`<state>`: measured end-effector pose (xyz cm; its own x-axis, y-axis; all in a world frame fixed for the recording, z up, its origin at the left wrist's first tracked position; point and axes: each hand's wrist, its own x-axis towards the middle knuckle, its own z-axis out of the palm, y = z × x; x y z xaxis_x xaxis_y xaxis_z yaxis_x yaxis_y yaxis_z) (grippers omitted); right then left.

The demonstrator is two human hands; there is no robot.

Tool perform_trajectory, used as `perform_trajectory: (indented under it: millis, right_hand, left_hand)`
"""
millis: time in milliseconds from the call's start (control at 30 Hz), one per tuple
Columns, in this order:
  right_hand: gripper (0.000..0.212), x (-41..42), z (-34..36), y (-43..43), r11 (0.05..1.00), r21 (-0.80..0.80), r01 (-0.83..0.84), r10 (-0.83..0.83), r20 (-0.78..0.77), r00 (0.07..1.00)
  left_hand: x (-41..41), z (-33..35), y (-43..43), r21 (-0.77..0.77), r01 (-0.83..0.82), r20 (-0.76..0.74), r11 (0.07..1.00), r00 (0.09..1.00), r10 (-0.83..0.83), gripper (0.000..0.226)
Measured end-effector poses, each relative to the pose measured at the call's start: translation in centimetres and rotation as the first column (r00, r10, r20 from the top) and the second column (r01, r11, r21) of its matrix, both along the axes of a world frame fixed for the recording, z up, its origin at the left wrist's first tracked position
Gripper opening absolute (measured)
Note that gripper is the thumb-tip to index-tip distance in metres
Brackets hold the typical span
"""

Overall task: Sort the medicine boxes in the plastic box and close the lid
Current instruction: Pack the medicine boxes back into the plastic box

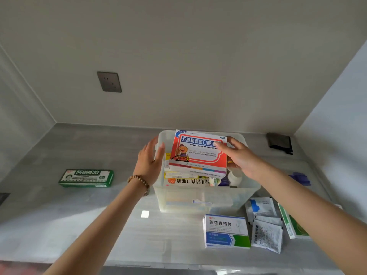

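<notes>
A clear plastic box stands open on the grey counter, with several medicine boxes and a white bottle inside. A large red-and-white medicine box with a cartoon figure lies tilted on top of the stack. My right hand grips its right edge. My left hand, fingers spread, rests against the plastic box's left wall. A translucent lid with a purple latch lies to the right of the box.
A green medicine box lies on the counter to the left. In front right are a blue-and-white box, several white sachets and a green-and-white box. A dark object sits at the back right, a wall socket above.
</notes>
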<state>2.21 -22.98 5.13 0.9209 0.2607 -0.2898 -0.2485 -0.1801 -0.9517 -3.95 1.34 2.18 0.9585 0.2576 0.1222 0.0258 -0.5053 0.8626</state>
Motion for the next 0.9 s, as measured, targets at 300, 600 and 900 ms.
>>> perform_trajectory:
  millis: [300, 600, 900]
  right_hand:
    - [0.041, 4.2, -6.8, 3.8, 0.942, -0.265, -0.205, 0.136, -0.258, 0.957]
    - [0.037, 5.6, -11.9, 4.9, 0.658, -0.484, -0.576, 0.343, -0.488, 0.803]
    - [0.038, 5.7, -13.7, 6.0, 0.509, -0.521, -0.685, 0.438, -0.528, 0.728]
  left_hand:
    - [1.5, -5.8, 1.0, -0.282, -0.042, -0.226, 0.958, 0.974, -0.024, 0.064]
    - [1.7, -5.9, 0.9, -0.281, 0.01, -0.17, 0.96, 0.984, -0.06, 0.063]
    - [1.8, -6.0, 0.9, -0.204, 0.011, -0.201, 0.979, 0.978, -0.053, 0.029]
